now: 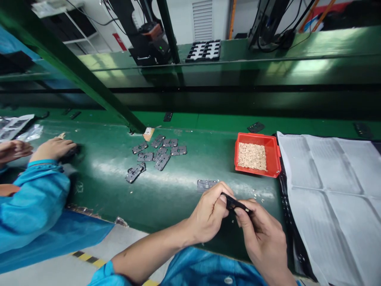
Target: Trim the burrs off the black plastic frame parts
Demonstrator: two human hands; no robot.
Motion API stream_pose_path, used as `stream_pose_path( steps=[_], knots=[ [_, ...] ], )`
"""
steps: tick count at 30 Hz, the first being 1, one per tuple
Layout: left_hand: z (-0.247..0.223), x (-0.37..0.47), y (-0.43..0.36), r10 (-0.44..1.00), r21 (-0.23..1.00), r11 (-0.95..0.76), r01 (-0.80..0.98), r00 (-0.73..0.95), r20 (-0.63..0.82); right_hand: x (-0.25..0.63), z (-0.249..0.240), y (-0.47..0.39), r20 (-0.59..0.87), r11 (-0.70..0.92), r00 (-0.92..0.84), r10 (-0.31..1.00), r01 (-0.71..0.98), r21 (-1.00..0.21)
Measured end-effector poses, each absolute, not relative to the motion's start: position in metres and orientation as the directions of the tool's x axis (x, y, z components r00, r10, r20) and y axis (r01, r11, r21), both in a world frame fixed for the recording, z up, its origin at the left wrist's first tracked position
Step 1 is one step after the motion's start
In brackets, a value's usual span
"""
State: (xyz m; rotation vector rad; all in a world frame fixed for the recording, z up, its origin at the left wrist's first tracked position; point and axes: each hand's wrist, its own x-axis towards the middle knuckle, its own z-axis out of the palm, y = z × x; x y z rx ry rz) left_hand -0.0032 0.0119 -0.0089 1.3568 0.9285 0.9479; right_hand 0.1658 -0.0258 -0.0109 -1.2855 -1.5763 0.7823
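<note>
Both my hands hold one small black plastic part (233,203) above the front edge of the green table (119,198). My left hand (210,214) grips its left end between thumb and fingers. At the part's right end, my right hand (263,234) pinches it with thumb and fingertips. A flat grey-black piece (206,185) lies on the table just beyond my left hand. Farther left is a loose group of several similar dark pieces (162,161). Beyond my right hand stands a red bin (272,159) with small beige bits (252,156) inside.
On the right lies a tray covered by a white sheet (336,190). A co-worker's hand (53,149) and blue sleeve (35,202) are at the far left. A green slanted post (89,89) meets the table beside the pieces. Behind runs a green conveyor (208,119).
</note>
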Motion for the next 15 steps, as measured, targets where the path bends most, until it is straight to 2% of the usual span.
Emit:
stream_pose_path(
  steps=[10,15],
  knots=[
    [-0.0126,-0.0058,0.0122,0.917,1.000,-0.005,0.027,0.398,-0.007,0.1710,-0.0152,-0.0260,0.193,0.197,-0.045,0.980,0.329,-0.923],
    [-0.0094,-0.0063,0.0110,0.895,0.998,0.065,-0.018,0.444,-0.050,0.1752,-0.0164,-0.0264,0.190,0.190,-0.036,0.981,0.352,-0.916]
  ],
)
